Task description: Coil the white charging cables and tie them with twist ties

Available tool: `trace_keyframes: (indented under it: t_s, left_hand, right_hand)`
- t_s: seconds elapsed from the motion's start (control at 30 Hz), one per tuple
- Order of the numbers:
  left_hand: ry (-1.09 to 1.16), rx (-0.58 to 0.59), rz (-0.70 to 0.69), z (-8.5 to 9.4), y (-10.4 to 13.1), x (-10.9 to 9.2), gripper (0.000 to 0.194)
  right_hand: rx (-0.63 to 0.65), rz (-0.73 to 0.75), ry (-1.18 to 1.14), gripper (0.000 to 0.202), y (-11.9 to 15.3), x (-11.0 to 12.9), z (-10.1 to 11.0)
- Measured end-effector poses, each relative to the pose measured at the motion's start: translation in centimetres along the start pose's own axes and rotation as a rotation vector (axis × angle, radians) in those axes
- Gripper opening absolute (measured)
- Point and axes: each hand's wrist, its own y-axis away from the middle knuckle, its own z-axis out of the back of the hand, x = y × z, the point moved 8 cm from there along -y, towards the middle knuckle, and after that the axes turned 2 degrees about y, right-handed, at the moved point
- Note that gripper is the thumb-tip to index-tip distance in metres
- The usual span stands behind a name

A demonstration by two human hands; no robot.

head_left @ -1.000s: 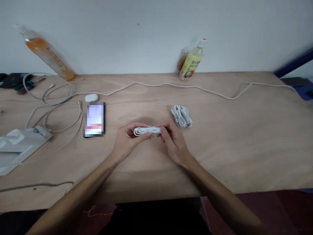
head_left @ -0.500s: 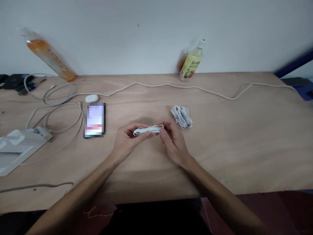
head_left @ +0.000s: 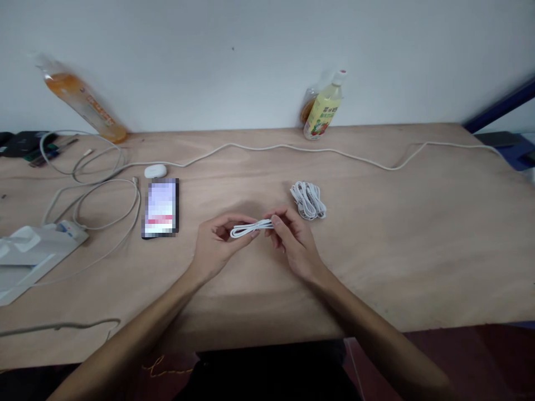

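A folded white cable (head_left: pixel 251 228) is held between both hands just above the wooden table (head_left: pixel 418 234). My left hand (head_left: pixel 217 248) pinches its looped left end. My right hand (head_left: pixel 292 242) grips its right end between thumb and fingers. A second white cable, coiled into a bundle (head_left: pixel 308 200), lies on the table just beyond my right hand, apart from it.
A phone (head_left: pixel 161 208) lies left of my hands, with a small white case (head_left: pixel 155 171) behind it. Loose cables (head_left: pixel 104 189) and a white packet (head_left: pixel 29 253) are at the left. Two bottles (head_left: pixel 321 106) (head_left: pixel 83 100) stand by the wall. A long cord (head_left: pixel 334 151) crosses the back.
The hands have shifted slightly. The held cable bundle now looks thinner and tilted, its left loop lower than before.
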Motion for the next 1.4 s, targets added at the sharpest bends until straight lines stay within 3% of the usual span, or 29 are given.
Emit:
trace_keyframes:
  t_s: [0.23, 0.6, 0.87, 1.1, 1.4]
  left_hand:
    - [0.085, 0.022, 0.073, -0.1, -0.2, 0.2, 0.029]
    - [0.224, -0.037, 0.182, 0.2, -0.4, 1.1, 0.026]
    - [0.213, -0.075, 0.153, 0.6, -0.2, 0.9, 0.037]
    - [0.288, -0.115, 0.147, 0.5, -0.4, 0.8, 0.025]
    - [0.371, -0.141, 0.202, 0.4, -0.4, 1.4, 0.029]
  right_hand:
    - [-0.057, 0.019, -0.018, 0.028, -0.2, 0.3, 0.5]
    - [-0.081, -0.038, -0.054, 0.029, -0.3, -0.3, 1.0]
    - [-0.145, -0.037, -0.105, 0.028, -0.3, -0.2, 1.6]
    - [-0.171, -0.073, -0.184, 0.03, -0.4, -0.6, 1.8]
    - [-0.138, -0.074, -0.324, 0.024, -0.5, -0.4, 1.5]
